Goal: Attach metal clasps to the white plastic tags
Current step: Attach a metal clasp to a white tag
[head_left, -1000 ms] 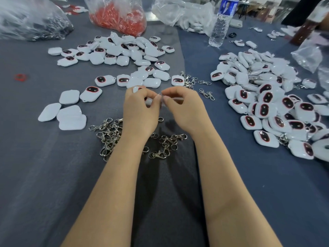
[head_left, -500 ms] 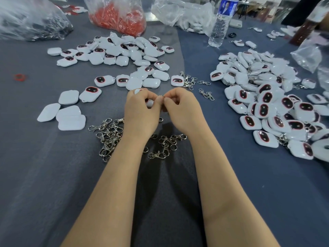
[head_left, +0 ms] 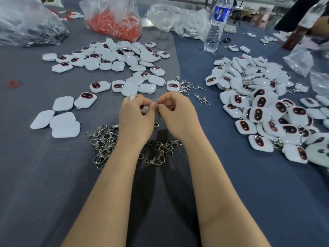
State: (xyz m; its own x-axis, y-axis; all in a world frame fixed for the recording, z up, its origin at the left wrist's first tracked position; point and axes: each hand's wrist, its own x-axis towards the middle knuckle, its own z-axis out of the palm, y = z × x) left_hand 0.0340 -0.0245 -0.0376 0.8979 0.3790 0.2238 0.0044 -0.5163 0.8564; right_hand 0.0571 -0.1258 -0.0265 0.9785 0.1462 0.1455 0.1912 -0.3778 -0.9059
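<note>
The left hand (head_left: 136, 118) grips a tag (head_left: 133, 98) and the right hand (head_left: 178, 116) pinches a clasp (head_left: 159, 114) just to its right (the clasp hangs with its long axis downward), so the two hands meet fingertip to fingertip.

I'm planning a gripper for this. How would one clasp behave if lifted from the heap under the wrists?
Likely drags neighbours: the metal clasps lie heaped, rings and hooks overlapping. Probably floppy at its joint, as rings sit at varied angles. The shiny metal may slip in a pinch.
</note>
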